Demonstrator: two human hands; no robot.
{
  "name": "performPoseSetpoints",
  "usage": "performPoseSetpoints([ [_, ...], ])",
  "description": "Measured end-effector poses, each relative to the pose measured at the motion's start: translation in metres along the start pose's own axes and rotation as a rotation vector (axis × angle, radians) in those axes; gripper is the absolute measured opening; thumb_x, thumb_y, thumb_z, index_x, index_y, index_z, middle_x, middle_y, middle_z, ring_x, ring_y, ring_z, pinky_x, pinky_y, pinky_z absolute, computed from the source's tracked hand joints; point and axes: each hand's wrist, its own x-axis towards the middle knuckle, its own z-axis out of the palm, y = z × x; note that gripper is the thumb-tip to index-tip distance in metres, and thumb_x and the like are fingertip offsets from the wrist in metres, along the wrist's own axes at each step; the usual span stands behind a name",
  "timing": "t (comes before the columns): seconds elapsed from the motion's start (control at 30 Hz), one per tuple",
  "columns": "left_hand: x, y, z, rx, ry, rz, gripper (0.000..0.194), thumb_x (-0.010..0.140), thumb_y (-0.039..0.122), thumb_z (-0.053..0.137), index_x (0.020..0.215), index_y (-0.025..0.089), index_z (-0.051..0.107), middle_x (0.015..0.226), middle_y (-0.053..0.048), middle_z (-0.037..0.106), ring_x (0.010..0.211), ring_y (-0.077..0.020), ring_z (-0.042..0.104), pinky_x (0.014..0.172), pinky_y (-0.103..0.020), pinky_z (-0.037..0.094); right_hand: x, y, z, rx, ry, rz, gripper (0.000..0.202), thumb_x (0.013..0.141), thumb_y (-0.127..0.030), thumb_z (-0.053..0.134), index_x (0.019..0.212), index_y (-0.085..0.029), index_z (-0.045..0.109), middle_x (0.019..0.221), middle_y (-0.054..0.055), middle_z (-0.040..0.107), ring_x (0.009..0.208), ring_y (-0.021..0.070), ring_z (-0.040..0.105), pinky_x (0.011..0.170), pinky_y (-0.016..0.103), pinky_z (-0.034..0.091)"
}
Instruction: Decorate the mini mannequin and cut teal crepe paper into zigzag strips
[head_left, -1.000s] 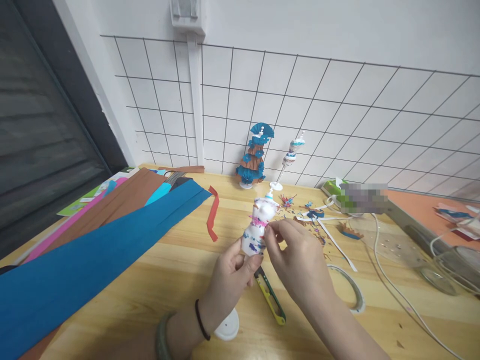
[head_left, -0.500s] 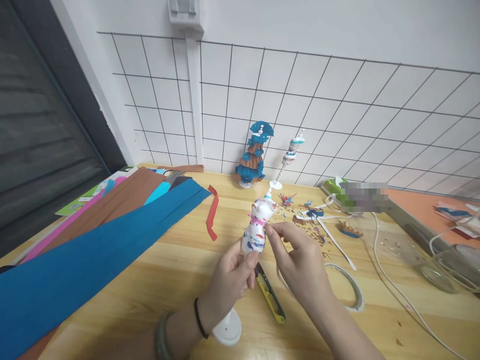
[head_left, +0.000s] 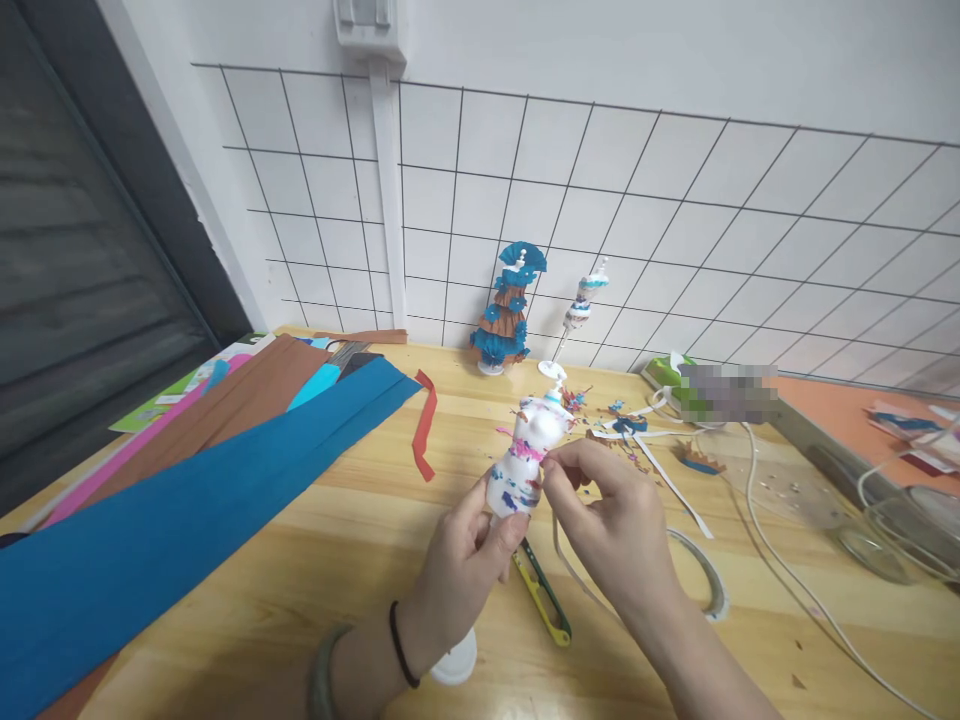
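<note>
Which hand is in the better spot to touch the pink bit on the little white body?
Probably the right hand: its fingertips are close beside the pink bit. The left hand looks busy holding the little white body near its bottom end.

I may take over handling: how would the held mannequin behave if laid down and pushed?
The mannequin might roll a little, its torso being rounded. It seems stiff: no sag shows above the left hand. Pink scraps clinging to it hint at tacky rather than slippery patches.
</note>
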Motion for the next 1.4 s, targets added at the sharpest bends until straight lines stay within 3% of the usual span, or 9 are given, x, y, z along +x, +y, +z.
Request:
performPoseSetpoints([
  [0.27, -0.001, 0.000, -0.005, -0.252, -0.203, -0.202, 0.049, 0.084, 0.054, 0.043, 0.117, 0.018, 0.047, 0.041, 0.008, 0.044, 0.028, -0.0030, 0.017, 0.028, -0.014, 0.013, -0.001, 0.005, 0.001, 0.333, -0.021, 0.119, 0.017, 0.080, -0.024, 0.054, 0.065, -0.018, 0.062, 0.066, 0.003, 0.062, 0.063, 0.0157, 0.055, 0.057, 0.027, 0.044],
  [0.5, 0.004, -0.002, -0.007, -0.361, -0.215, -0.219, 0.048, 0.083, 0.055, 0.042, 0.112, 0.018, 0.048, 0.038, 0.008, 0.043, 0.025, -0.0028, 0.015, 0.026, -0.014, 0.012, -0.004, 0.013, 0.003, 0.509, -0.044, 0.257, 0.016, 0.081, -0.029, 0.057, 0.074, -0.020, 0.068, 0.072, 0.003, 0.068, 0.070, 0.0177, 0.062, 0.065, 0.029, 0.051],
  [0.6, 0.004, -0.002, -0.008, -0.258, -0.137, -0.161, 0.047, 0.084, 0.052, 0.043, 0.117, 0.019, 0.042, 0.042, 0.008, 0.045, 0.027, -0.0030, 0.015, 0.027, -0.014, 0.012, -0.008, 0.017, 0.000, 0.354, -0.059, 0.169, 0.022, 0.087, -0.031, 0.049, 0.085, -0.021, 0.069, 0.082, 0.004, 0.069, 0.078, 0.0184, 0.063, 0.072, 0.031, 0.050],
  [0.83, 0.003, -0.005, -0.001, -0.036, 0.028, -0.065, 0.048, 0.082, 0.046, 0.051, 0.119, 0.018, 0.039, 0.047, 0.008, 0.044, 0.035, -0.0034, 0.026, 0.034, -0.014, 0.021, -0.010, 0.016, 0.003, -0.219, 0.069, -0.284, 0.013, 0.086, -0.021, 0.052, 0.095, -0.016, 0.059, 0.081, 0.009, 0.066, 0.076, 0.0201, 0.059, 0.070, 0.034, 0.046],
  [1.07, 0.001, -0.007, 0.000, 0.084, 0.068, 0.055, 0.041, 0.084, 0.039, 0.052, 0.118, 0.019, 0.043, 0.057, 0.006, 0.044, 0.047, -0.0058, 0.038, 0.044, -0.017, 0.031, -0.007, 0.012, 0.008, -0.406, 0.105, -0.386, 0.010, 0.085, -0.015, 0.051, 0.082, -0.015, 0.060, 0.071, 0.008, 0.066, 0.065, 0.0185, 0.057, 0.066, 0.033, 0.043],
  [1.2, 0.000, -0.005, 0.000, 0.059, 0.054, 0.057, 0.043, 0.084, 0.041, 0.052, 0.119, 0.018, 0.044, 0.056, 0.006, 0.044, 0.047, -0.0056, 0.037, 0.044, -0.016, 0.031, -0.007, 0.008, 0.007, -0.225, 0.108, -0.273, 0.012, 0.084, -0.017, 0.051, 0.076, -0.016, 0.060, 0.066, 0.004, 0.063, 0.061, 0.0157, 0.056, 0.061, 0.029, 0.043],
  [1.4, 0.000, 0.001, -0.003, -0.068, -0.089, -0.096, 0.049, 0.087, 0.048, 0.042, 0.125, 0.017, 0.042, 0.045, 0.009, 0.041, 0.033, -0.0033, 0.021, 0.031, -0.014, 0.018, -0.005, 0.008, 0.007, 0.351, 0.038, 0.242, 0.014, 0.079, -0.027, 0.058, 0.069, -0.019, 0.065, 0.064, 0.000, 0.063, 0.061, 0.0130, 0.056, 0.057, 0.023, 0.044],
])
